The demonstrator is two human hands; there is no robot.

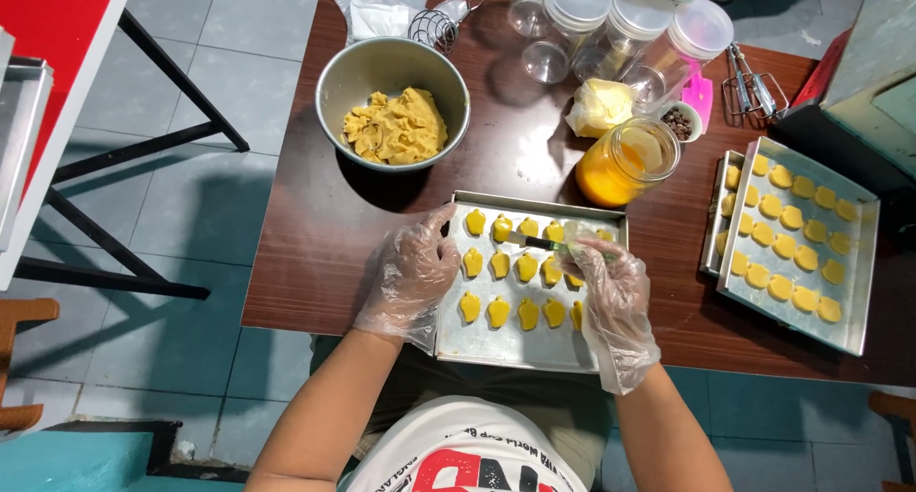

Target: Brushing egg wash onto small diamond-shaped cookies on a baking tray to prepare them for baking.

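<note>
I count two gloved hands, my left hand (412, 274) and my right hand (611, 296). Two baking trays sit on the table: the near tray (515, 344) and the far tray (854, 282). On the near one I make out about fourteen yellow dough pieces (499, 263), though some are hidden by my right hand. The far one holds about twenty-two round pieces (792, 239). There is one metal bowl (393, 101) of dough, one glass jar (625, 160) of yellow liquid, and one brush (536, 241).
</note>
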